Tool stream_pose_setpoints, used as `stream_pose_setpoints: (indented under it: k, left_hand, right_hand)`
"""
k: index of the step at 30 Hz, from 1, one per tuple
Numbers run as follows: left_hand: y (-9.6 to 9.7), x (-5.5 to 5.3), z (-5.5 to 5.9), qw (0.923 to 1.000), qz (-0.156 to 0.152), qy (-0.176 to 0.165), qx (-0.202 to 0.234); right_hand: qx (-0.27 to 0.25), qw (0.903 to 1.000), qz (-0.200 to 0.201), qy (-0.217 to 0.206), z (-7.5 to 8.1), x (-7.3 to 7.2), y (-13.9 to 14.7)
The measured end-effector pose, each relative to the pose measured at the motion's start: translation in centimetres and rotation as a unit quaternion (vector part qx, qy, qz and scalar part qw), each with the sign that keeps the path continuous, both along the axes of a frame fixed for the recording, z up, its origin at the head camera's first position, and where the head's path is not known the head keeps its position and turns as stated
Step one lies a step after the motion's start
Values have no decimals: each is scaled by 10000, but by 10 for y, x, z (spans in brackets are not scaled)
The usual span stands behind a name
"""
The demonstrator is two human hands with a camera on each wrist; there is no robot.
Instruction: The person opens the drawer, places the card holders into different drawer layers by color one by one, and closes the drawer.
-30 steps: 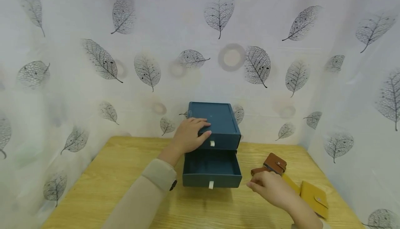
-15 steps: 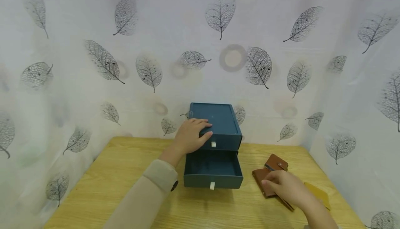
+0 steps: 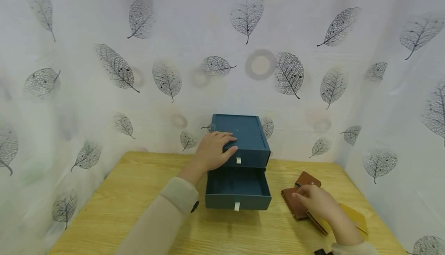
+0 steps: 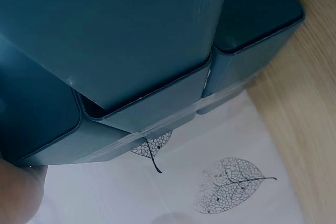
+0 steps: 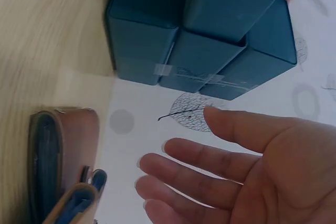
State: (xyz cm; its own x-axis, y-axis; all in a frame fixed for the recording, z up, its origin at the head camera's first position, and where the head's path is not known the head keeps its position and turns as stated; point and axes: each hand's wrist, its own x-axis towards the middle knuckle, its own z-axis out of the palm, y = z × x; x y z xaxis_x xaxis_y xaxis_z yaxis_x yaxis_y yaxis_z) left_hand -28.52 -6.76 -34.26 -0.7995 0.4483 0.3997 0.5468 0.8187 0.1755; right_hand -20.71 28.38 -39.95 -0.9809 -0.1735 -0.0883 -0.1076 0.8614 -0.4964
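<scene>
A dark blue two-drawer box point(image 3: 240, 131) stands on the table, its lower drawer point(image 3: 238, 201) pulled out and its upper drawer closed. My left hand point(image 3: 213, 152) rests on the top's left front corner, fingers stretched over it and thumb along the front. My right hand point(image 3: 321, 203) hovers at or just above several leather card wallets. In the right wrist view its fingers point(image 5: 194, 177) are loosely extended with nothing between them. A brown wallet point(image 3: 293, 204) lies by its fingertips, another brown wallet point(image 3: 306, 178) behind, and a yellow wallet point(image 3: 355, 218) is partly covered by the wrist.
The wooden table point(image 3: 146, 193) ends at a white leaf-patterned curtain point(image 3: 194, 27) behind and on both sides. White pull tabs point(image 3: 237, 206) stick out from the drawer fronts. A second yellow wallet point(image 3: 320, 225) shows below my right hand, edge toward me.
My right hand has drawn back to the right, away from the drawer, uncovering the nearer brown wallet, then risen slightly. My left hand and the box keep their places.
</scene>
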Motion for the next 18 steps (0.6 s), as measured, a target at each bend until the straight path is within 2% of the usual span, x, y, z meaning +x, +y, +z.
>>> stream_pose_setpoints:
  k: [10, 18]
  left_hand:
    - [1, 1, 0, 10000, -11, 83, -48]
    - [1, 3, 0, 10000, -6, 87, -3]
  right_hand:
    - [393, 9987, -232, 240, -28, -19, 6]
    - [545, 9975, -266, 351, -41, -25, 2]
